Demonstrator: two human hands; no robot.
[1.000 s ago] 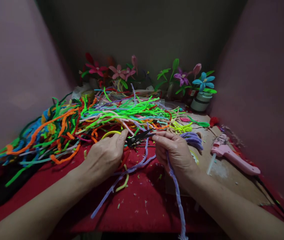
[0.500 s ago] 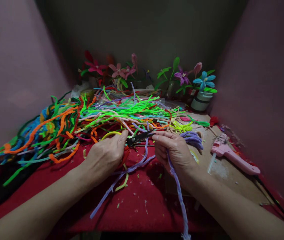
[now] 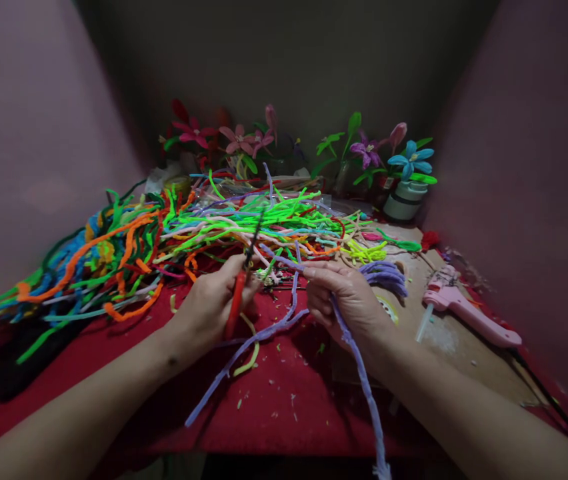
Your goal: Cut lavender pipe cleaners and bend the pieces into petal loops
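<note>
Left hand [image 3: 221,290]: grips scissors [image 3: 237,297]
Right hand [image 3: 339,290]: pinches left-pointing purple chenille stem [image 3: 283,259]
Between forearms [image 3: 429,393]: scrap-strewn cloth [image 3: 284,413], table edge [image 3: 274,454]

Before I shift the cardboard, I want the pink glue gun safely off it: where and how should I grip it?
Probably around the middle of its handle, coming from the near right: the pink glue gun lies flat with that long, slim part slanting toward the cardboard's near right, opposite the bulkier head and the clear stick.
</note>
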